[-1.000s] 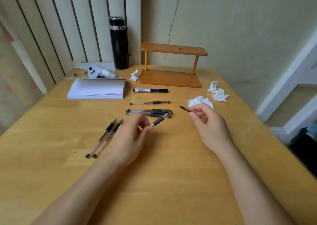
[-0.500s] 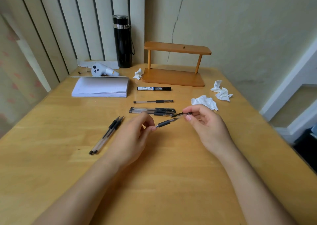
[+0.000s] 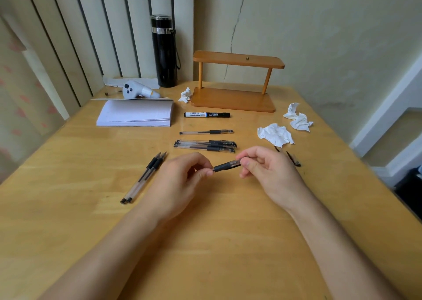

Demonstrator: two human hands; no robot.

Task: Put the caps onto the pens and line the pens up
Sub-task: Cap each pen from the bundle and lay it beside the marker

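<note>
Over the middle of the table, my left hand (image 3: pixel 180 181) holds a black-grip gel pen (image 3: pixel 225 165) by its barrel. My right hand (image 3: pixel 267 171) pinches the cap, which sits over the pen's tip. Two uncapped pens (image 3: pixel 146 176) lie side by side at the left. A bunch of capped pens (image 3: pixel 205 146) lies just beyond my hands, with one more capped pen (image 3: pixel 206 132) behind it. Two loose caps (image 3: pixel 293 158) rest on the table to the right of my right hand.
A black marker (image 3: pixel 206 114) lies before a wooden stand (image 3: pixel 235 98). A stack of paper (image 3: pixel 135 115), a white controller (image 3: pixel 137 90) and a black flask (image 3: pixel 164 50) sit at the back left. Crumpled tissues (image 3: pixel 275 135) lie at the right, and one small tissue (image 3: pixel 185 94) by the stand.
My right hand brought the cap leftward to the pen in my left hand. The cap now sits over the pen's tip, and both hands are close together.
</note>
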